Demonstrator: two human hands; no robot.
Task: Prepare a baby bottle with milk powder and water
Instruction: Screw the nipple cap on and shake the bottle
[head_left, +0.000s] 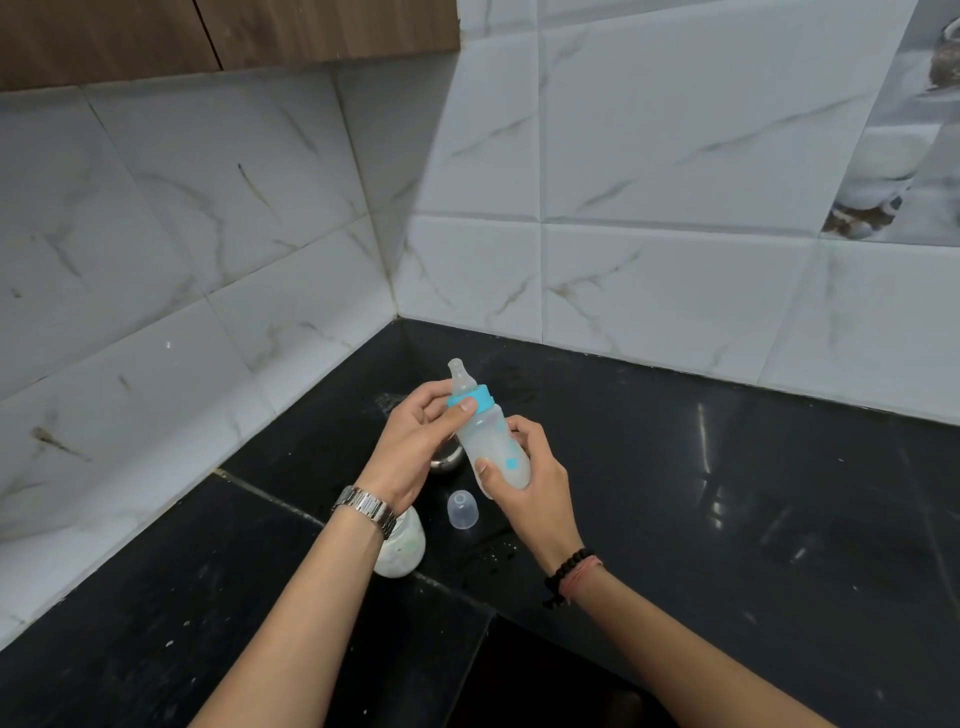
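Baby bottle (491, 441) held in the air above the black table (727, 493), tilted, teat (461, 375) up and leaning toward the tiled corner. Blue collar ring (470, 400) screwed on below the teat; cloudy white liquid visible through the translucent body, blue markings on its side.

Left hand (415, 447) at the top of the bottle: thumb pressed against the blue ring, the other fingers curled round its far side, so closed around the ring. Steel watch (366, 509) on that wrist.

Right hand (530, 483) at the bottom of the bottle: thumb laid along the near side of the body, fingers wrapped behind the base, gripping it firmly. Black bead bracelet (563, 574) and a reddish thread on that wrist.

Clear dome cap (461, 510) standing on the table just below the bottle, near the right hand, rounded end up, apart from both hands. Steel bowl (447, 460) below and behind the bottle, mostly hidden by the left hand; contents not visible. Pale rounded container (402, 551) further below the bottle to the left, partly hidden under the left wrist; whitish inside, but what it holds cannot be told. Small water drops on the table below the bottle, near the cap. Marbled white wall tiles (649, 156) behind the bottle on both sides of the corner, brown wooden cabinet (208, 36) far above.
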